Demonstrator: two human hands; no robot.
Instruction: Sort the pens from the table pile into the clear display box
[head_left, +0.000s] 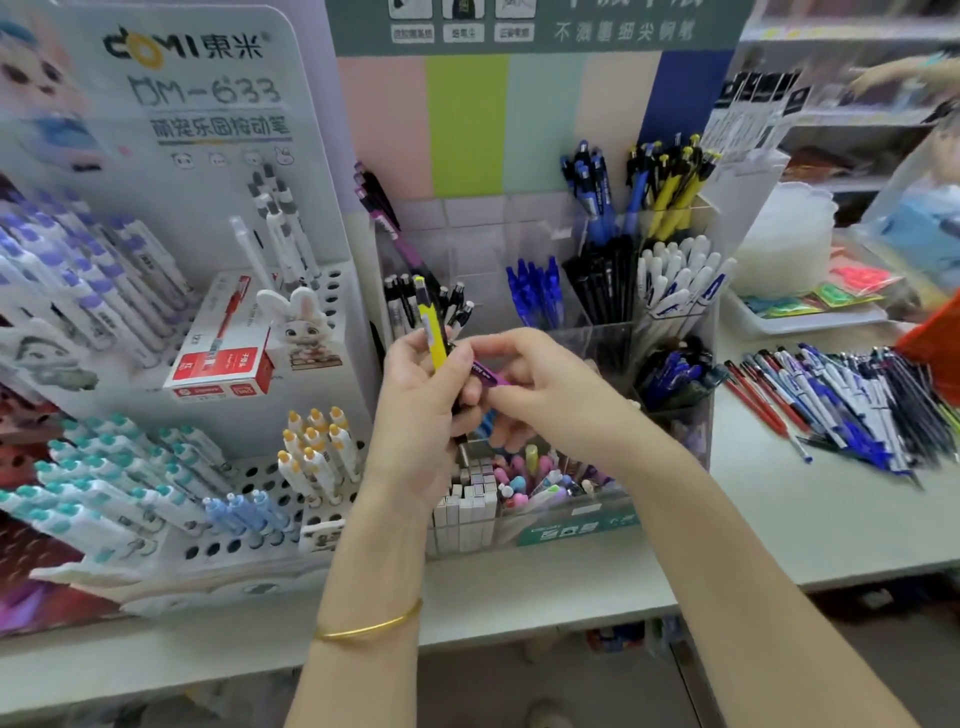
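Holding a yellow pen (435, 338) upright in the curled left hand (415, 410); pinching a purple pen (488, 375) with the right hand (550, 384), both just before the clear display box (602, 343). Pen pile (841, 410) lying on the table (805, 519), far right. Printed on the white stand (306, 182), left: "DOMI 東米", "DM-633".

Yellow pen (435, 338), black clip: in left hand (415, 415) fingers.
Purple pen (489, 375): between right hand (550, 387) fingers.
Beyond fingers, clear display box (597, 340): blue pens (537, 291), black pens (602, 280), white pens (675, 280) with blue print.
Right of fingers, pen pile (841, 405): red, blue, white, black.
Backboard (467, 124): pink, green, mint, beige, blue stripes.
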